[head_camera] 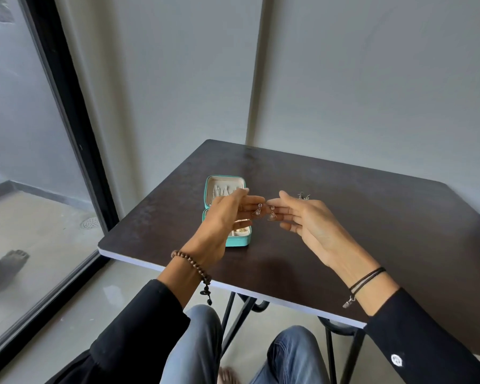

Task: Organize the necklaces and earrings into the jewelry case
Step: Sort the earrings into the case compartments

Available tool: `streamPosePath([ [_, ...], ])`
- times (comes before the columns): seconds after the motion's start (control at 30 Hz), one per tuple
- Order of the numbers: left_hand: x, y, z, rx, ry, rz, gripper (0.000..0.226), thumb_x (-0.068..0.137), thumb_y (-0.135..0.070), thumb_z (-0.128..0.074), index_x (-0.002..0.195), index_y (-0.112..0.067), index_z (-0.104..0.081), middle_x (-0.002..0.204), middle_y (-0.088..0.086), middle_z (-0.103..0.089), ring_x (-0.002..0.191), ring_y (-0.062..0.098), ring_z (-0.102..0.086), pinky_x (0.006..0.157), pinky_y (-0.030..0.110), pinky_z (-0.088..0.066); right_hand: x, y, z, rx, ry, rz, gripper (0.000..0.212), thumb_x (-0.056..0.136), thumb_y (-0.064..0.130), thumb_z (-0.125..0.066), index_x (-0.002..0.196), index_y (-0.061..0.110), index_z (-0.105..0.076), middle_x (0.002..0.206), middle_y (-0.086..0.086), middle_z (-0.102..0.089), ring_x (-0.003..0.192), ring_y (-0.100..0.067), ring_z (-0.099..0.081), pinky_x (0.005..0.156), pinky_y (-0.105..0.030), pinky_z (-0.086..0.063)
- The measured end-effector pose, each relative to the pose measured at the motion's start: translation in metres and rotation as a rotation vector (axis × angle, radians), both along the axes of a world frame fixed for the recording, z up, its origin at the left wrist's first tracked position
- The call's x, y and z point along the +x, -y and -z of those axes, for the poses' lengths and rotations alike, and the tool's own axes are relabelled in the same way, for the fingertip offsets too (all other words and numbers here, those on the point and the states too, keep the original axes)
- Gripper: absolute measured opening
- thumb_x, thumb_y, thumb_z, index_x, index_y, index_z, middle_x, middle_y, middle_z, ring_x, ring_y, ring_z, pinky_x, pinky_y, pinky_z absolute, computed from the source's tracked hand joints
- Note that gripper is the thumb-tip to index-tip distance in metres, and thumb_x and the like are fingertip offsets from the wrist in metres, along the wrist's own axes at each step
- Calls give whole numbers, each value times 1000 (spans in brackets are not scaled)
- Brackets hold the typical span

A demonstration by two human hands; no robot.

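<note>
- Dark table (358, 225) sits in a grey-walled corner, with a glass door on the left.
- Teal case (234, 241) lies open near the table's left edge, lid up at the far side. Chains show in the lid, something gold in the base.
- Left hand (227, 217) is raised over the case and pinches an earring (257, 212) at the fingertips; its triangular drop hangs free.
- Right hand (308, 220) is raised just beside it, fingertips nearly meeting the left's, and pinches a second earring (272, 214) the same way.
- Both earrings hang above the table, just right of the case, not in it.
- Small silver pieces (303, 195) lie on the table behind the right hand, too small to identify.
- Bead bracelet (190, 263) on the left wrist, black cords (367, 277) on the right.
</note>
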State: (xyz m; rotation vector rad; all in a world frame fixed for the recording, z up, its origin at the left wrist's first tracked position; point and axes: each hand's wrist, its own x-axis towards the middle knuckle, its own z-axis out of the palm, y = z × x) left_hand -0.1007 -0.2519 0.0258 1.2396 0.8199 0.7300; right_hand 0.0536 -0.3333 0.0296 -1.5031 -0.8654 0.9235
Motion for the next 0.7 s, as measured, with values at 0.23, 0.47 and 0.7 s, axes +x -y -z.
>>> streamPosePath([
  [0.23,-14,-12,3,92,-40,-57,24,97,-29,-61,99,-13,-79,95,0,-79,100,13,-72,86,24,-52,-11,-14,-1,10,-25,-31,30,101,31,-59,106,10,-78,102,-4,-79,102,-17,-73,92,-31,-53],
  [0.47,-32,-38,10,389,-133,-106,22,85,-15,-79,108,-13,-77,93,0,-79,88,10,-75,88,25,-58,-23,-40,8,97,254,-100,24,86,5,-77,109,11,-76,98,-3,-78,95,-9,-73,78,-15,-54],
  [0.7,-42,-49,18,547,-301,-185,22,88,-20,-77,110,-16,-77,98,-3,-77,89,3,-72,85,21,-58,-36,-69,23,93,528,-83,20,84,17,-82,103,21,-78,91,8,-77,88,-2,-72,82,-17,-57],
])
